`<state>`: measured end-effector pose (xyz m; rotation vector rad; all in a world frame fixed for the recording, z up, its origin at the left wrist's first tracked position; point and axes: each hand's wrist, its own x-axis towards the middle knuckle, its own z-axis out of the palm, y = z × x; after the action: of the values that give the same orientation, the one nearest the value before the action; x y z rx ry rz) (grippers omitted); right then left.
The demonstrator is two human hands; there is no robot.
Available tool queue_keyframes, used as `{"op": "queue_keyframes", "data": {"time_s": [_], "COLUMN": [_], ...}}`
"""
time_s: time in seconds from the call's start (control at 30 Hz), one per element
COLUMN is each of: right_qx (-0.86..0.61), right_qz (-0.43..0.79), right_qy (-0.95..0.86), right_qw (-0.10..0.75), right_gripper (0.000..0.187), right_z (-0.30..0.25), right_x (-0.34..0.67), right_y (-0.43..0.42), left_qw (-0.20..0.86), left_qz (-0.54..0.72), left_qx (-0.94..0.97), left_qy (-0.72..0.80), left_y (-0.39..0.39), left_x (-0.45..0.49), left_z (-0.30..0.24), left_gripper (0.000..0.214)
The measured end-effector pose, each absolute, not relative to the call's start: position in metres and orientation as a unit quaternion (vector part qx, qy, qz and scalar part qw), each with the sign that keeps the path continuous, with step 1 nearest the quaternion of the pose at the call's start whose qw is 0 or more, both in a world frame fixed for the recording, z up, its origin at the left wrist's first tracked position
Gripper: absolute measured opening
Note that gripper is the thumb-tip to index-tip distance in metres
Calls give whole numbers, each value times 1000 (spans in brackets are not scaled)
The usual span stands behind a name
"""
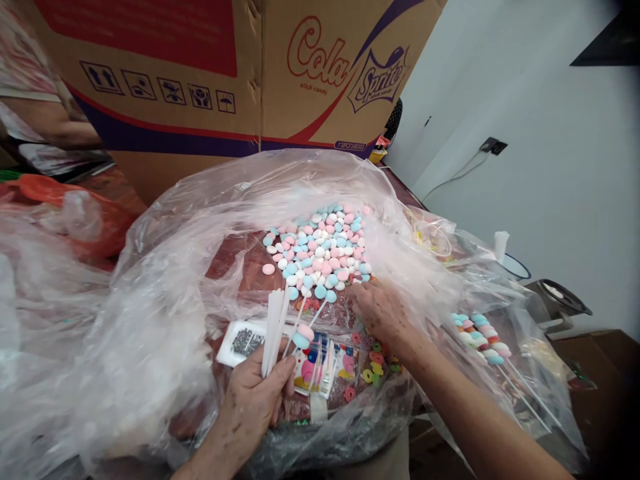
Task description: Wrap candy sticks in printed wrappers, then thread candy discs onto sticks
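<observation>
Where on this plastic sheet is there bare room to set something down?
Bare plastic left of the candy pile, up to the sheet's raised fold. Crowded: printed packets between left hand and right hand, candy skewers on the right.

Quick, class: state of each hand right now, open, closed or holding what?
Left hand: closed, holding sticks.
Right hand: fingertips at the candies; open or closed cannot be told.

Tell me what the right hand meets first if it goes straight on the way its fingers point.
The candy pile. The right hand points up and left with its fingertips at the pile's near edge, probably touching it, though depth is unclear.
</observation>
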<state>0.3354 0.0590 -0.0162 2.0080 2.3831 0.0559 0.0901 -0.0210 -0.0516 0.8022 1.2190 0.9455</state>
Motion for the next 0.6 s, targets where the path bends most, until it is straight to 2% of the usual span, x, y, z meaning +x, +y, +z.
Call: {"op": "queue_keyframes", "data": {"time_s": [0.07,0.13,0.2,0.27,0.43,0.6], "right_qx": [657,634,560,502,478,466], "right_qz": [-32,-182,-361,-464,-506,-450], "right_qy": [750,720,655,598,574,653], "right_qw": [-68,-215,-356,-420,-431,-392], "right_gripper": [13,8,13,20,22,17], "right_z": [-17,-18,-20,-20,-14,-11], "right_x": [333,331,328,323,311,320], "right_y": [58,56,53,49,47,50], "left_qw": [652,655,655,658,658,637], "left_qz": [416,423,432,427,409,445], "left_qx": [343,336,337,356,383,374], "left_qy": [534,529,521,508,503,506], "left_y": [-22,-23,-23,-23,-23,-24], "left_x": [92,95,97,97,96,99], "left_z": [-52,-54,-58,-62,-66,-73], "left_gripper": [44,41,39,38,38,31]}}
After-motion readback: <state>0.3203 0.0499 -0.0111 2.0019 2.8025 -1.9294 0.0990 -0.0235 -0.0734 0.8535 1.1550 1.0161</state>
